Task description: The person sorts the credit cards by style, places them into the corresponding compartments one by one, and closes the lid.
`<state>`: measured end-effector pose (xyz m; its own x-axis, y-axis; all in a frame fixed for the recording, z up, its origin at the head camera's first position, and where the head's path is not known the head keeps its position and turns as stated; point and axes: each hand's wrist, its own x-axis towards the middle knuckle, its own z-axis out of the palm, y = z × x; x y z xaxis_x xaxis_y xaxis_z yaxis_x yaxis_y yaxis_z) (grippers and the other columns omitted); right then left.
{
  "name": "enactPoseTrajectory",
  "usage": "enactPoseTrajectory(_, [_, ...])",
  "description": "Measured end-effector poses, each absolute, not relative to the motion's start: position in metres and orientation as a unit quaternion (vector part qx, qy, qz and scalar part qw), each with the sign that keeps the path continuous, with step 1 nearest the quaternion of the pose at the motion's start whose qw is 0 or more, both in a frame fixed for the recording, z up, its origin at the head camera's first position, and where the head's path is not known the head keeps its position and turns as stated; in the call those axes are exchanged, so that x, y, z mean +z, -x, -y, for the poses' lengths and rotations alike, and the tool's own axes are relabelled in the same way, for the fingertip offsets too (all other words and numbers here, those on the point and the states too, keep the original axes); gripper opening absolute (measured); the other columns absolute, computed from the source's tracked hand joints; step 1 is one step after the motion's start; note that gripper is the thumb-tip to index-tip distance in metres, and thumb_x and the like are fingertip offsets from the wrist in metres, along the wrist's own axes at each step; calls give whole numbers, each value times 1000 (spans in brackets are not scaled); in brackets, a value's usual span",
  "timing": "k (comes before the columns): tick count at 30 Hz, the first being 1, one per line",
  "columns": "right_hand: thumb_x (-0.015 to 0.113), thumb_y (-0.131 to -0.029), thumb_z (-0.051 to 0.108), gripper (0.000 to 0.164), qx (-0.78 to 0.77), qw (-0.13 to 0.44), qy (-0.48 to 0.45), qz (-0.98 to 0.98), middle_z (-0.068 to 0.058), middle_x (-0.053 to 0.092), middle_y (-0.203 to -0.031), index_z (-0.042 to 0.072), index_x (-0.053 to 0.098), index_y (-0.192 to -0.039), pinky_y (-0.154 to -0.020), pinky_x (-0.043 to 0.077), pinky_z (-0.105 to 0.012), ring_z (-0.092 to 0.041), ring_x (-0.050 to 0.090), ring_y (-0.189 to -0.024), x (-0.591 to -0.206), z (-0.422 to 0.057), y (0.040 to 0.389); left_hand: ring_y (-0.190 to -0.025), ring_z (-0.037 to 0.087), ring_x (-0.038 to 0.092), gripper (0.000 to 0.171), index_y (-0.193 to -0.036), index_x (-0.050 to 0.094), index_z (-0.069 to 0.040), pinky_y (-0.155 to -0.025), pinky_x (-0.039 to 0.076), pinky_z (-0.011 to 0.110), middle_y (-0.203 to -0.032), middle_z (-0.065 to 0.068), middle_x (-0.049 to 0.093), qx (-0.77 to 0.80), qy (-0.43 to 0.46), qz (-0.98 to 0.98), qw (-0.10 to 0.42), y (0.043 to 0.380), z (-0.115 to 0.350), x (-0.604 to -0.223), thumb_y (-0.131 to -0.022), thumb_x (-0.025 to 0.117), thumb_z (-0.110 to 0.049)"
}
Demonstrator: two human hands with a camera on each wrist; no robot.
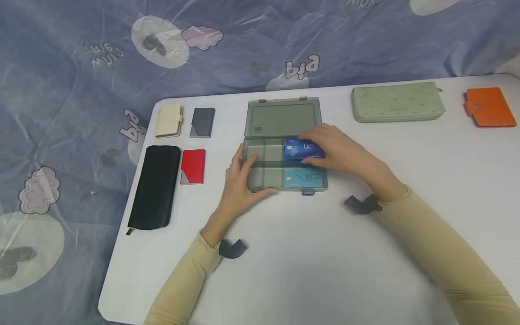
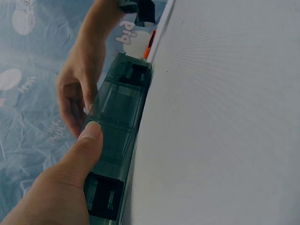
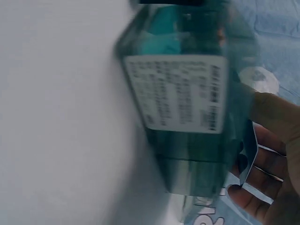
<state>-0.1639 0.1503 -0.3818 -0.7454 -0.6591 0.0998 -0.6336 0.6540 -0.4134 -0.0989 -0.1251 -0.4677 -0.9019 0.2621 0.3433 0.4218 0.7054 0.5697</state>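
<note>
A translucent grey-green compartment box [image 1: 273, 164] lies on the white table with its lid [image 1: 284, 118] tipped back, away from the person. My left hand [image 1: 239, 185] grips the box at its left end, the thumb against the front wall, as the left wrist view also shows. Over the back right compartment, my right hand [image 1: 337, 151] pinches a dark blue VIP card [image 1: 298, 149] by its right side. A light teal VIP card [image 1: 304, 177] lies in the front right compartment. In the right wrist view a white printed label [image 3: 180, 93] shows on the box's side.
To the left lie a cream card holder [image 1: 168, 121], a dark grey card case [image 1: 201, 122], a red card case [image 1: 192, 166] and a long black wallet [image 1: 155, 187]. A green wallet [image 1: 398, 103] and an orange card holder [image 1: 490, 107] lie at the back right.
</note>
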Motion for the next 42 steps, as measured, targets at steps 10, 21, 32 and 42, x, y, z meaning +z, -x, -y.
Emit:
enactPoseTrajectory(10, [75,-78,27,52,-212,7,388,-897,-12,56,-129,2,58,-121,-100,34,-47,-31,48,-118,-395,-157,164,-130,28,35,95,-139,39,-15,-94,33,45,-155,12,11,-334,185,917,118,101,124,-468,-63,76,-58])
enactPoseTrajectory(21, [77,-75,31,53,-225,-45,411,-882,-13,55,-126,2,61,-117,-99,35,-43,-29,47,-116,-403,-159,168,-131,26,34,95,-140,39,-17,-95,33,45,-155,9,10,-335,177,918,115,99,126,-468,-63,76,-58])
enactPoseTrajectory(32, [74,-79,29,39,-229,-47,396,-888,-13,51,-132,6,65,-110,-100,34,-46,-31,44,-122,-410,-166,166,-130,28,34,95,-139,40,-15,-94,33,45,-154,12,12,-334,185,916,121,100,124,-468,-62,77,-58])
enactPoseTrajectory(42, [65,-87,31,66,-354,59,234,-903,-16,41,-138,4,36,-139,-102,31,-48,-32,39,-124,-420,-190,178,-124,20,39,68,-146,24,-15,-93,39,38,-147,2,27,-511,98,854,23,115,136,-458,-91,58,-33])
